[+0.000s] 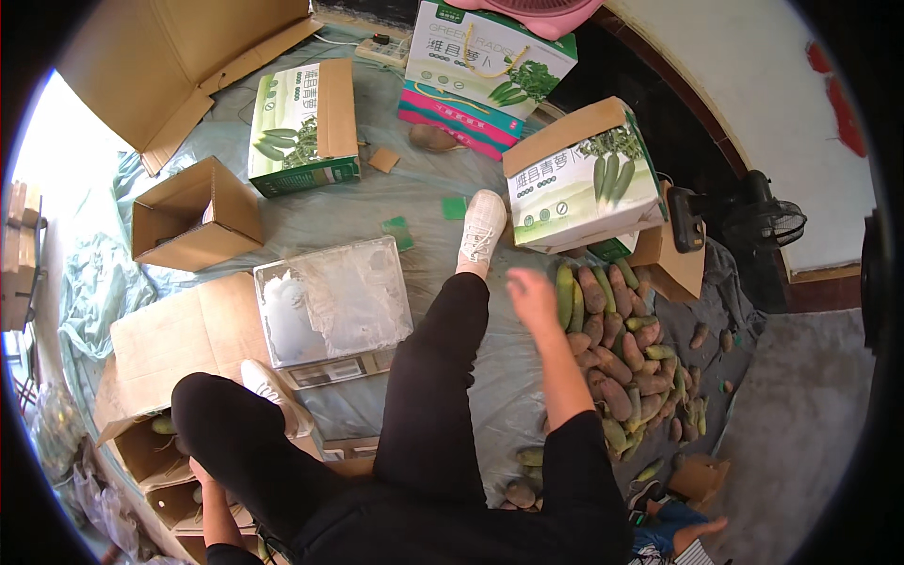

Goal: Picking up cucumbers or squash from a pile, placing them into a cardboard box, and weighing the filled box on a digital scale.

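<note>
My right hand (533,299) is over the plastic sheet, beside the upper left edge of a pile of long radishes (617,377), some green and some reddish-brown. Motion smears its fingers, and I see nothing held in it. Down at the left, my left hand (204,474) reaches beside my knee to an open cardboard box (155,452) with some radishes inside. The knee and box edge hide most of its fingers. Between my legs stands a flat-topped weighing scale (334,301) with a whitish, dirt-smeared plate.
Printed cartons (306,127) stand at the back, with another printed carton (584,184) tilted above the pile. A small open brown box (196,215) sits left. A black fan (763,217) is at the right. Another person's arm (687,537) shows at the lower right.
</note>
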Action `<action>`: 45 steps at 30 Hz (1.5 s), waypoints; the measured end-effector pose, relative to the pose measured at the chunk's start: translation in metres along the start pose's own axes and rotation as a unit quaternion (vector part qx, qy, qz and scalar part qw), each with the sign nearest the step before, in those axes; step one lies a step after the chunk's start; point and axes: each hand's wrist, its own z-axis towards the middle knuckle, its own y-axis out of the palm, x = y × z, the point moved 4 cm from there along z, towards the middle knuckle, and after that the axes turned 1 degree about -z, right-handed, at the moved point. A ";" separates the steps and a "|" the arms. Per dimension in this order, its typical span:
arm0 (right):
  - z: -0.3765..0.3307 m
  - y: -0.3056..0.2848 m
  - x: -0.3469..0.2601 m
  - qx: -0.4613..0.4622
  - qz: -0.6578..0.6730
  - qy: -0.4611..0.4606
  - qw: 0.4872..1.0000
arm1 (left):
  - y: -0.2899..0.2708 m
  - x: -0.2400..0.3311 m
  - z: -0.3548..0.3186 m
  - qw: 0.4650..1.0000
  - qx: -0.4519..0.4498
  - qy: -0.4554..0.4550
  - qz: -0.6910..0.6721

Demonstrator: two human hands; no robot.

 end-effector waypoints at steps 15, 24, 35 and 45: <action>0.138 -0.103 0.082 0.202 -0.159 0.047 0.965 | -0.006 0.003 0.001 0.996 -0.019 -0.057 0.060; 0.096 0.002 0.068 0.149 -0.071 0.165 0.972 | -0.003 -0.013 -0.002 0.996 -0.036 -0.049 0.062; 0.082 -0.007 0.039 0.054 -0.013 0.129 0.990 | 0.007 -0.026 0.005 0.998 -0.050 0.019 0.036; 0.207 -0.233 0.148 0.266 -0.128 0.084 0.952 | 0.005 0.004 0.009 0.994 -0.051 -0.007 0.093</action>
